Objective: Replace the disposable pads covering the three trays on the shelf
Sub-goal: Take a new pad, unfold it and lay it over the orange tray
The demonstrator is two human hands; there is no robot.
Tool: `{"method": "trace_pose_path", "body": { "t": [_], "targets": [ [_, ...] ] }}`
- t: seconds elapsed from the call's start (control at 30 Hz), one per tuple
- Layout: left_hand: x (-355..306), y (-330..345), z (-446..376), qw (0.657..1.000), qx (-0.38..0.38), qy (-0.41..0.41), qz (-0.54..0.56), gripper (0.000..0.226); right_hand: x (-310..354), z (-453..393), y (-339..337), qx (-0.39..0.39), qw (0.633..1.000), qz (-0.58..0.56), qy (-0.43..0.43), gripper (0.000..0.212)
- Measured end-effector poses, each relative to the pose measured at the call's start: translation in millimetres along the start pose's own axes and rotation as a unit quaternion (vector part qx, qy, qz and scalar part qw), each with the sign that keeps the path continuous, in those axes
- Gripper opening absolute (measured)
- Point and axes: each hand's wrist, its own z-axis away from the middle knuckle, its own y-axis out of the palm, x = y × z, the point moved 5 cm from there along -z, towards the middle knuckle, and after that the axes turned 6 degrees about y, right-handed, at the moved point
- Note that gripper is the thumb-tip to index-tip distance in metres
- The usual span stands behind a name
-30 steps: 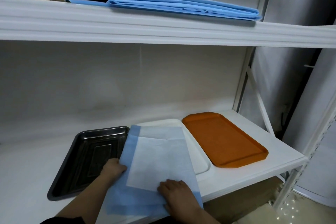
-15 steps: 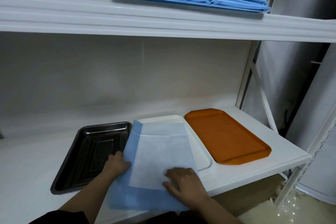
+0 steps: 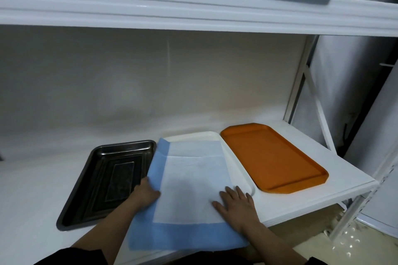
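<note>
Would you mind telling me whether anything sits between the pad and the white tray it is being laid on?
Nothing visible does. The pad already lies over the white tray, with the left hand and right hand on it.

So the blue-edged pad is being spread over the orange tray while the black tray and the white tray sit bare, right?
Not quite. The head view shows the blue-edged pad lying over the white tray, the middle one, with both hands on it. The orange tray and the black tray are the bare ones.

Dark tray (image 3: 107,180): glossy metal. Orange tray (image 3: 273,157): matt plastic. Pad (image 3: 189,189): soft papery, blue-edged. Shelf (image 3: 336,170): smooth white.
</note>
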Motion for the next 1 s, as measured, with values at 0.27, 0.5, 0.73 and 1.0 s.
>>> {"method": "trace_pose_path", "body": {
  "t": [0.27, 0.5, 0.73, 1.0],
  "targets": [
    [13, -7, -17, 0.989, -0.050, -0.054, 0.130, 0.073, -12, -11, -17, -0.035, 0.987, -0.130, 0.083, 0.053],
    [11, -9, -15, 0.985, -0.031, -0.073, 0.156, 0.046, -24, -32, -27, 0.025, 0.895, -0.385, 0.225, 0.065],
    [-4, -12, -23, 0.991, -0.025, -0.025, 0.126, 0.040, -18, -33, -28, 0.076, 0.855, -0.473, 0.199, 0.022],
    [-30, -9, -20, 0.997, 0.019, -0.027, 0.071, 0.035, -27, -31, -36, 0.143, 0.842, -0.485, 0.189, 0.035]
  ]
}}
